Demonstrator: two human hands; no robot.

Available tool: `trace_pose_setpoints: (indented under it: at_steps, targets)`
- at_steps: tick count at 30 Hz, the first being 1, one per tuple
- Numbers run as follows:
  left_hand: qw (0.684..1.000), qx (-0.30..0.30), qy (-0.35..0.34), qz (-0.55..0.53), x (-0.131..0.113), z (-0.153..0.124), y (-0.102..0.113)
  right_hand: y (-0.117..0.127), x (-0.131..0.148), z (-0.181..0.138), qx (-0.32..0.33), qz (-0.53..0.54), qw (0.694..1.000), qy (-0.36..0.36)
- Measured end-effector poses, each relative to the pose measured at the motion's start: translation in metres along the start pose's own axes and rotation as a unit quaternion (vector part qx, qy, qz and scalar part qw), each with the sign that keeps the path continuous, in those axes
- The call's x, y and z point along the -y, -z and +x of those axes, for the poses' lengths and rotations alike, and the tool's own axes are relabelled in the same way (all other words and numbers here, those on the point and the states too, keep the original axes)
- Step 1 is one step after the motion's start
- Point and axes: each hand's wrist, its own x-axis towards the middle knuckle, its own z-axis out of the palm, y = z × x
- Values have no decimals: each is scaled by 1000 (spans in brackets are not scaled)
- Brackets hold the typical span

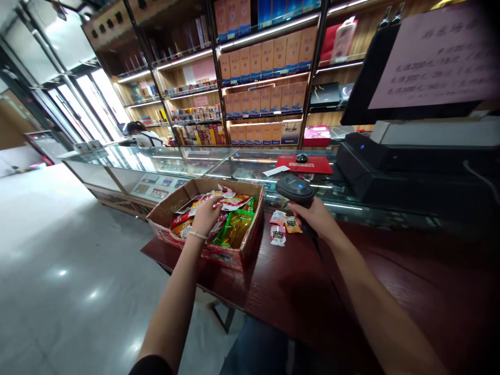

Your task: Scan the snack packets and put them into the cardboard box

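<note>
My left hand [205, 214] reaches into an open cardboard box [174, 204] filled with colourful snack packets [233, 226]; its fingers curl down onto the packets, and what they grip is hidden. My right hand [315, 215] is wrapped round the handle of a black barcode scanner [294, 189], whose head points toward the box. Three small snack packets [283, 225] lie on the dark wooden table [297, 281] just left of my right hand, between it and the box.
A glass display counter [187, 159] runs behind the table, with a red mat and a mouse [301, 158] on it. A black till with a monitor [390, 151] stands at the right. Shelves of boxed goods [265, 78] fill the back wall. Another person [136, 133] sits far left.
</note>
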Motion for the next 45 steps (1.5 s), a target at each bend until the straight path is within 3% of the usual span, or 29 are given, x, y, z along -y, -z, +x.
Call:
trace_pose_setpoints:
  at_steps: [3, 7, 10, 13, 16, 19, 24, 27, 32, 36, 39, 42, 45]
  targets:
    - [999, -8, -38, -15, -24, -2, 3, 10, 1, -1, -9, -8, 1000, -3]
    - [992, 17, -82, -91, -79, -10, -9, 26, 4, -4, -20, 19, 1000, -8]
    - [970, 47, -104, -215, -124, -20, -42, 38, 5, -5, -31, 42, 999, -7]
    - [939, 96, -92, -317, -154, -29, -92, 51, 4, -6, -42, 41, 998, -17]
    - [922, 136, -44, -360, -161, -34, -146, 64, 2, -7, -44, 45, 998, -30]
    - [935, 170, -22, -311, -152, -36, -196, 76, -1, -7, -50, 66, 996, -32]
    - [952, 163, -17, -259, -137, -42, -247, 90, -6, -6, -48, 80, 995, -26]
    - [951, 153, -16, -270, -136, -44, -256, 93, -7, -6, -53, 95, 994, -29]
    - [939, 175, -21, -294, -134, -48, -250, 93, -4, -8, -72, 93, 993, -30]
    - [923, 79, 72, -368, -131, -49, -248, 91, -1, -10, -80, 64, 994, -45]
    - [869, 44, 178, -459, -130, -44, -249, 92, -3, -10, -69, 37, 996, -54]
    - [780, 35, 268, -564, -130, -36, -249, 95, -11, -9, -19, -12, 996, -81]
    - [697, 31, 308, -647, -131, -30, -246, 97, -19, -8, 47, -75, 988, -123]
